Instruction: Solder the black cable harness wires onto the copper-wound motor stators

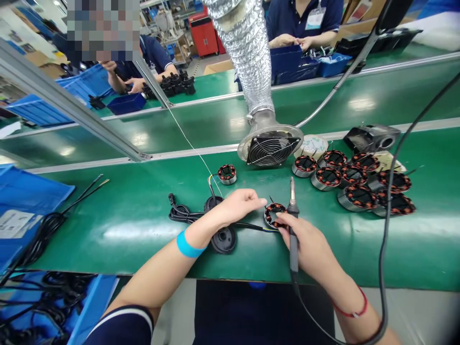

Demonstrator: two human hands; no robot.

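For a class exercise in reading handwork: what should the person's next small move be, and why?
Perhaps let the left hand steady the ring: the right hand holds the iron and seems to touch the ring too, while the left is close beside it.

Glossy green bench [151, 191], metal strut [77, 110], red cabinet [204, 37] behind

Right fingers [286, 220] hide part of wound stator [269, 212].

Light: bright, fairly even. Glare: pale streak on green worktop [151, 201]; sparkle on foil duct [247, 52]. Edges: wide-angle stretch, softened; lower-right corner dark. Upper left: pixelated block [103, 29].
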